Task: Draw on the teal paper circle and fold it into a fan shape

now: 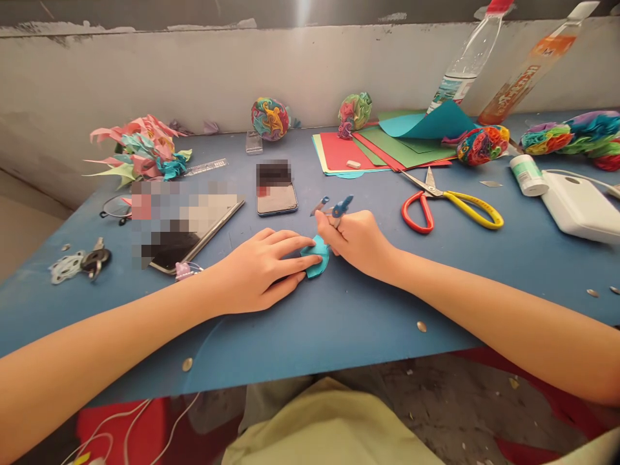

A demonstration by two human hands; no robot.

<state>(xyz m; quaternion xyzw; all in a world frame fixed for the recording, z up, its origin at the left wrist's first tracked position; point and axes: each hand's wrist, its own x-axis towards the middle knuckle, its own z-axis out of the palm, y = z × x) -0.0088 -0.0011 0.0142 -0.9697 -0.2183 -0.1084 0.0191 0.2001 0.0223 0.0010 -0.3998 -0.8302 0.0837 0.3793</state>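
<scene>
A small piece of light-blue paper lies on the table in front of me. My left hand rests flat on the table, fingers stretched out, with the fingertips pressing the paper's left side. Against the paper's upper right edge, my right hand is closed around a blue drawing compass, whose top sticks up above the fingers. The compass's lower end is hidden behind the hand.
Behind my hands lies a phone, with a tablet to the left. Red-and-yellow-handled scissors lie right, before stacked coloured paper. Keys, a white power bank and colourful paper balls lie around.
</scene>
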